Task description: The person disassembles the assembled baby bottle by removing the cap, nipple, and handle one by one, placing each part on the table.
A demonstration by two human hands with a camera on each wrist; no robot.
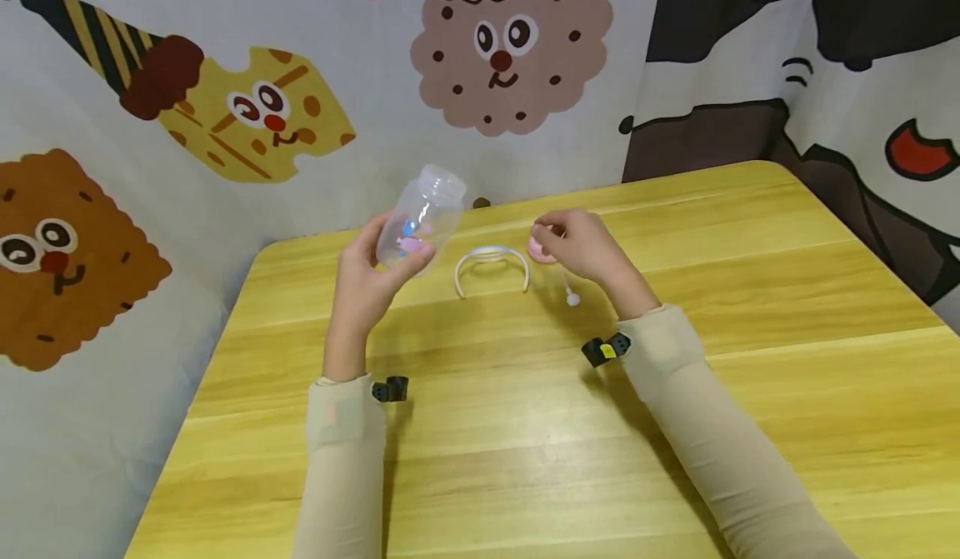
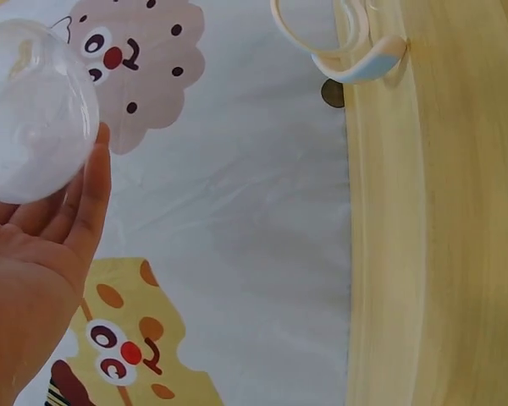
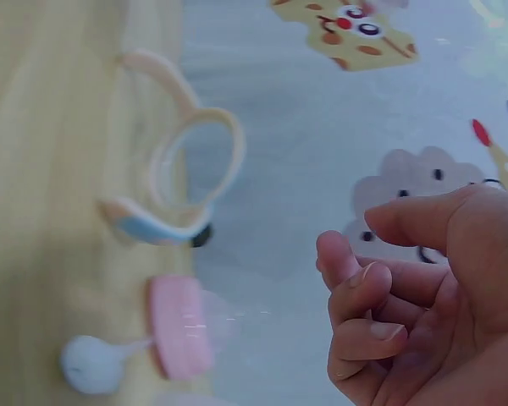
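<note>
My left hand (image 1: pixel 362 280) grips a clear baby bottle (image 1: pixel 431 209) with blue and pink prints, tilted and held above the table, its mouth uncapped. In the left wrist view the rounded bottle base (image 2: pixel 42 127) hides part of the fingers. My right hand (image 1: pixel 588 247) hovers by a pink bottle collar (image 1: pixel 542 251). Its thumb and fingers are apart and loosely bent, with nothing between them in the right wrist view. A clear teat and a thin straw with a white weighted ball (image 3: pixel 93 365) extend from the collar. Between the hands stands a two-armed bottle handle (image 1: pixel 491 251) with a ring.
The wooden table (image 1: pixel 495 442) reaches back to a wall cloth (image 1: pixel 330 9) printed with cartoon biscuits and cheese. A pale, blurred thing (image 3: pixel 190 399) shows at the bottom edge of the right wrist view. Small black cameras sit on both wrists.
</note>
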